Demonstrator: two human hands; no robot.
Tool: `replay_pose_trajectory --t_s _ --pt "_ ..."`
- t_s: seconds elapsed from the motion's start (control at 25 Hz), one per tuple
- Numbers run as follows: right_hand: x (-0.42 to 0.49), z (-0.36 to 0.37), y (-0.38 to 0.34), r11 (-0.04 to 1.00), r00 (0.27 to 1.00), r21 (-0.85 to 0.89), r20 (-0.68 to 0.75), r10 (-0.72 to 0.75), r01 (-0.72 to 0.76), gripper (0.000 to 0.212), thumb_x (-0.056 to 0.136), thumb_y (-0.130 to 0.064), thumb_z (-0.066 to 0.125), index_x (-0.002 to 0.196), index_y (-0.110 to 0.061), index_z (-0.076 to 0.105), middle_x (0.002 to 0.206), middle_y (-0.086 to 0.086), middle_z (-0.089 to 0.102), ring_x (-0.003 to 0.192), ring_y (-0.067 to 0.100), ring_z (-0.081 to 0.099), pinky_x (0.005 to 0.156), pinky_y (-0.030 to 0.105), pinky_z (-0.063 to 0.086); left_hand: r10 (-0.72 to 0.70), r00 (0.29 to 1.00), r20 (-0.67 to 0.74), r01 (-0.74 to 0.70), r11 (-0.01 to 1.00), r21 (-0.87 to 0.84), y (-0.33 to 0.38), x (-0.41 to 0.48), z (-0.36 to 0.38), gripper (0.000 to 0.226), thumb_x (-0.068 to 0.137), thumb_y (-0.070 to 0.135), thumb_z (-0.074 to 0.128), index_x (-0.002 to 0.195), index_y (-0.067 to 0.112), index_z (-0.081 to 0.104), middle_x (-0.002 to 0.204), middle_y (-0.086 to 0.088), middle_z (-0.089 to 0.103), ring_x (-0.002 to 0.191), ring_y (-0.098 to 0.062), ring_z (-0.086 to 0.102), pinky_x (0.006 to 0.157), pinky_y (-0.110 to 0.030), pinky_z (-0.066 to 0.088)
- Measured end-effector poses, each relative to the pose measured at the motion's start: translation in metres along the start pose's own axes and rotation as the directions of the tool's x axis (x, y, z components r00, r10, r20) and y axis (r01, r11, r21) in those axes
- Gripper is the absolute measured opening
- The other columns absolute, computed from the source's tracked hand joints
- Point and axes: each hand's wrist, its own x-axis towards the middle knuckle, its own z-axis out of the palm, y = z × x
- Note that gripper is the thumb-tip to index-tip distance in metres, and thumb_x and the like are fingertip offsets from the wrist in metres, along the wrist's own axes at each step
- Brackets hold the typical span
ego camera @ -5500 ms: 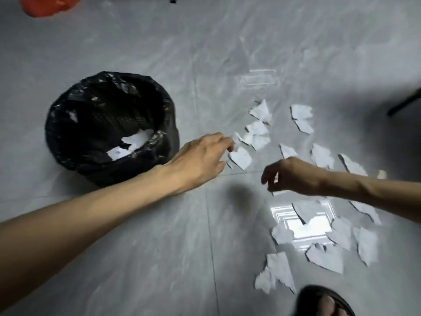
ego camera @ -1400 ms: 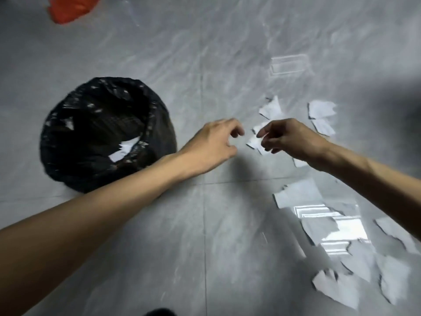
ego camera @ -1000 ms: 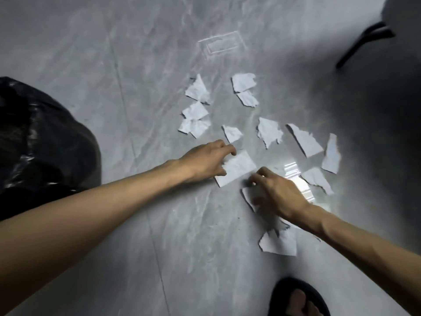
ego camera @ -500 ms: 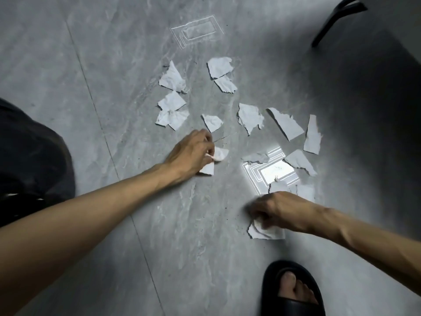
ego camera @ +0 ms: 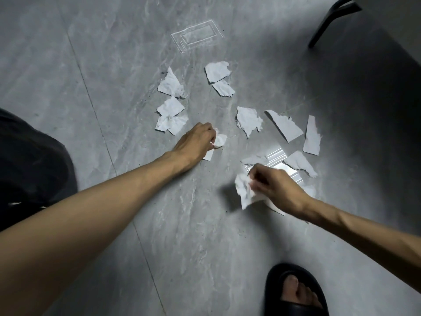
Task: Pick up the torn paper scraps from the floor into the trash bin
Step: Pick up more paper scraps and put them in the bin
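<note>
Several white torn paper scraps (ego camera: 248,119) lie scattered on the grey floor ahead of me. My left hand (ego camera: 196,142) rests low on the floor with its fingers closed around a crumpled scrap (ego camera: 219,140). My right hand (ego camera: 275,188) hovers just above the floor, gripping a bunch of crumpled scraps (ego camera: 245,190) that hang from its fingers. The black-lined trash bin (ego camera: 34,165) shows only partly at the left edge, beside my left forearm; its opening is out of view.
A foot in a black slipper (ego camera: 296,293) stands at the bottom right. A dark furniture leg (ego camera: 330,19) crosses the top right corner. Bright light reflections (ego camera: 280,165) gleam on the tiles among the scraps.
My right hand has lifted off the floor with the scraps it was pressing. My left hand has closed tighter on its scrap. The view has shifted slightly right.
</note>
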Motion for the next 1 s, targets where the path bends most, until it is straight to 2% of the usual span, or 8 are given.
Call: replay_pose_trajectory --t_s 0.08,0.24,0.4,0.44,0.56,0.76,0.88,1.0 --pt "0.013 -0.002 -0.009 0.968 0.984 0.207 -0.077 0.158 -0.139 0.011 0.091 -0.018 0.059 0.081 -0.016 0.054 0.064 -0.005 0.052 0.057 0.010 0.041 0.054 0.022 0.034 -0.043 0.999 0.014 0.044 0.998 -0.036 0.003 -0.003 -0.003 0.008 0.085 0.010 0.061 0.090 0.004 0.060 0.098 -0.013 0.059 0.095 -0.032 0.054 0.077 -0.039 0.046" --pt "0.036 0.001 -0.033 0.804 0.937 0.545 -0.090 0.339 -0.239 0.004 0.091 -0.012 0.060 0.088 -0.010 0.058 0.065 0.002 0.050 0.046 0.007 0.041 0.045 0.014 0.034 -0.078 0.997 -0.012 0.077 0.992 -0.104 0.013 -0.019 -0.043 0.004 0.081 0.011 0.059 0.079 0.008 0.061 0.078 -0.005 0.058 0.079 -0.029 0.058 0.062 -0.030 0.037" --pt "0.059 0.015 -0.078 0.679 0.927 0.688 -0.025 0.373 -0.255 0.011 0.090 -0.006 0.059 0.083 -0.012 0.054 0.066 0.005 0.052 0.044 0.008 0.043 0.052 0.022 0.040 -0.038 0.989 -0.141 0.022 0.994 -0.111 0.016 -0.054 -0.139 0.003 0.076 0.015 0.064 0.073 0.015 0.064 0.057 0.013 0.050 0.058 -0.005 0.051 0.053 -0.018 0.035" --pt "0.064 0.018 -0.092 0.669 0.933 0.701 -0.015 0.360 -0.247 0.014 0.090 -0.005 0.060 0.080 -0.013 0.054 0.066 0.004 0.053 0.041 0.006 0.045 0.052 0.022 0.041 -0.043 0.984 -0.174 0.023 0.993 -0.114 0.014 -0.065 -0.164 0.002 0.075 0.016 0.066 0.073 0.015 0.067 0.056 0.015 0.051 0.056 0.001 0.052 0.052 -0.010 0.034" --pt "0.084 0.027 -0.149 0.655 0.963 0.731 0.013 0.270 -0.194 0.019 0.087 -0.003 0.062 0.077 -0.017 0.053 0.067 0.002 0.052 0.039 0.004 0.045 0.054 0.020 0.043 -0.142 0.937 -0.318 0.112 0.987 -0.113 -0.008 -0.117 -0.229 0.003 0.075 0.019 0.071 0.075 0.016 0.071 0.059 0.015 0.058 0.057 0.016 0.052 0.056 -0.004 0.036" --pt "0.115 0.048 -0.267 0.745 0.998 0.665 0.055 0.024 -0.054 0.020 0.085 -0.002 0.060 0.074 -0.018 0.053 0.064 -0.001 0.056 0.051 0.009 0.050 0.052 0.020 0.040 -0.374 0.766 -0.523 0.346 0.925 -0.156 -0.068 -0.224 -0.273 0.003 0.076 0.022 0.074 0.078 0.022 0.073 0.060 0.020 0.058 0.058 0.012 0.055 0.058 0.001 0.033" --pt "0.126 0.063 -0.334 0.777 0.991 0.627 0.063 -0.118 0.053 0.019 0.084 0.000 0.060 0.077 -0.016 0.054 0.064 -0.001 0.057 0.048 0.007 0.050 0.050 0.019 0.042 -0.528 0.685 -0.502 0.491 0.843 -0.217 -0.106 -0.278 -0.266 0.004 0.075 0.021 0.074 0.074 0.023 0.071 0.063 0.007 0.064 0.060 0.006 0.053 0.058 -0.003 0.037" --pt "0.133 0.090 -0.391 0.807 0.970 0.577 0.100 -0.223 0.126 0.016 0.085 0.001 0.061 0.081 -0.013 0.055 0.067 0.005 0.054 0.048 0.010 0.045 0.050 0.020 0.039 -0.685 0.606 -0.405 0.652 0.719 -0.241 -0.141 -0.321 -0.251 0.009 0.075 0.019 0.074 0.074 0.026 0.069 0.065 0.007 0.064 0.068 -0.010 0.060 0.057 -0.011 0.036"
